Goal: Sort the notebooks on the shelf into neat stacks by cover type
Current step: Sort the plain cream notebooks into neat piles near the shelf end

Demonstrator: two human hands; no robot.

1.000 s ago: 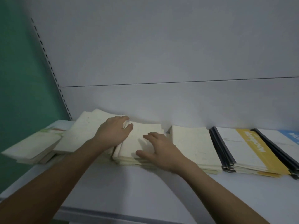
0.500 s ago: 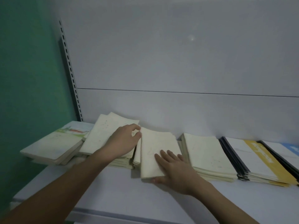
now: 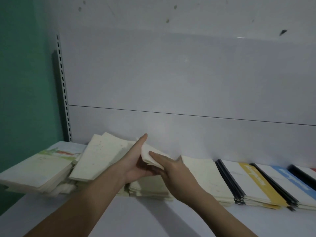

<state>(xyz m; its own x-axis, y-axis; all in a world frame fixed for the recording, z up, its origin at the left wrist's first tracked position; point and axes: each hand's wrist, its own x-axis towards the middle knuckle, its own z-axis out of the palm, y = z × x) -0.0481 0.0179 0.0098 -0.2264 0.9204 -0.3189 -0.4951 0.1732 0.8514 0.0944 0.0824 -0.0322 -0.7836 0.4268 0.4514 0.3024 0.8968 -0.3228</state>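
A small bundle of plain cream notebooks (image 3: 151,157) is lifted and tilted above a low cream pile (image 3: 150,190). My left hand (image 3: 134,162) supports it from the left and below, fingers straight along its edge. My right hand (image 3: 171,170) grips it from the right, with fingers on its top cover. A skewed cream stack (image 3: 102,159) lies to the left, and a neater cream stack (image 3: 206,175) to the right.
At the far left sits a stack with green picture covers (image 3: 37,170). Right of the cream stacks lie black-spined stacks with a yellow band (image 3: 256,182) and a blue band (image 3: 294,180). The white shelf (image 3: 136,218) has a back panel and a slotted upright (image 3: 63,89).
The bundle that lay flat under my right hand is now raised and tilted between both hands. My left hand left the skewed stack and came to the bundle.
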